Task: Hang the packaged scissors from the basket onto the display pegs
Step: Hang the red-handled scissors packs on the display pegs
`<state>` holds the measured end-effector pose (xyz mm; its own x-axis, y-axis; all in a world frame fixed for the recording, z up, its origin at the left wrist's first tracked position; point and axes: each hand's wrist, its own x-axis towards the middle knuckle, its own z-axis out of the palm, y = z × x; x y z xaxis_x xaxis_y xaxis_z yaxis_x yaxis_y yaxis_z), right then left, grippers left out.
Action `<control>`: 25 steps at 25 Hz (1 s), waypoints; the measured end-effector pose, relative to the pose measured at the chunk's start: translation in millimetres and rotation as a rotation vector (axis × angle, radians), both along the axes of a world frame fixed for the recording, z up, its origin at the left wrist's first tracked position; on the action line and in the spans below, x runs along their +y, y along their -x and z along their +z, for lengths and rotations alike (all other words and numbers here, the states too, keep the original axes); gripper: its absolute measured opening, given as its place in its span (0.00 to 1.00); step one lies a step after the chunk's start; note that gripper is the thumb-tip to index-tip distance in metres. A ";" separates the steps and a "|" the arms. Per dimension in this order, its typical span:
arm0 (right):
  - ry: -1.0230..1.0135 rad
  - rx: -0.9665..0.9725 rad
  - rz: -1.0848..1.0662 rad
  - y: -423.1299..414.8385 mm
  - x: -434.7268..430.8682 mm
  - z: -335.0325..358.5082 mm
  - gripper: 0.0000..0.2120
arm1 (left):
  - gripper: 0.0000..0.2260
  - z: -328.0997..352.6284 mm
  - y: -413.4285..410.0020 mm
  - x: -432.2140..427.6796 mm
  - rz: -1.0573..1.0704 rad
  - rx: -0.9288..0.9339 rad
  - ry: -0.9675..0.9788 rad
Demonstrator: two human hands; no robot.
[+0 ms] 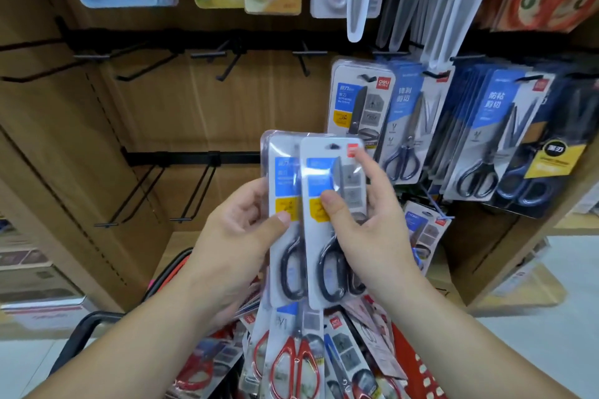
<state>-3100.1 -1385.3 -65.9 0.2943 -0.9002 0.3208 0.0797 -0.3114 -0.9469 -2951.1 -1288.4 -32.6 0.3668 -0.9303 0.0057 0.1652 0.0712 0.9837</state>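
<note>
Empty pegs (207, 54): upper centre-left; bare black hooks, likely free places for stock.
Left hand (240, 236): centre; thumb in front, fingers behind, clamped on the rear scissors pack (281, 178), apparently held in reserve.
Front scissors pack (319, 172): centre, upright, hang hole (334, 146) uppermost, so it can thread a peg.
Hung matching pack (356, 104): above right; probably marks the proper peg.
Right hand (366, 223): thumb pinches the front scissors pack, forefinger raised beside its top corner.
Basket (421, 376): bottom; more packs lie inside.
</note>
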 end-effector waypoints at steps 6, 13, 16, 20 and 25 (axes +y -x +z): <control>0.239 0.139 -0.241 16.3 -31.5 28.0 0.43 | 0.30 7.2 -2.6 0.0 0.258 -0.291 -0.023; 0.247 0.127 -0.271 15.1 -70.8 43.6 0.42 | 0.29 22.9 12.0 2.3 0.290 -0.306 0.013; 0.255 0.139 -0.261 15.2 -83.9 46.4 0.40 | 0.29 29.0 16.7 -6.9 0.315 -0.329 0.012; 0.297 0.210 -0.224 13.6 -97.7 56.3 0.40 | 0.28 36.2 26.5 -21.2 0.308 -0.355 0.037; 0.342 0.256 -0.279 6.2 -105.7 50.9 0.40 | 0.28 34.5 24.0 -23.4 0.338 -0.345 0.039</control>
<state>-3106.4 -1491.0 -15.0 0.1653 -0.8119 0.5599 -0.2719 -0.5832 -0.7654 -2975.1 -1311.8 1.9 0.6191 -0.7558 0.2132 -0.2094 0.1029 0.9724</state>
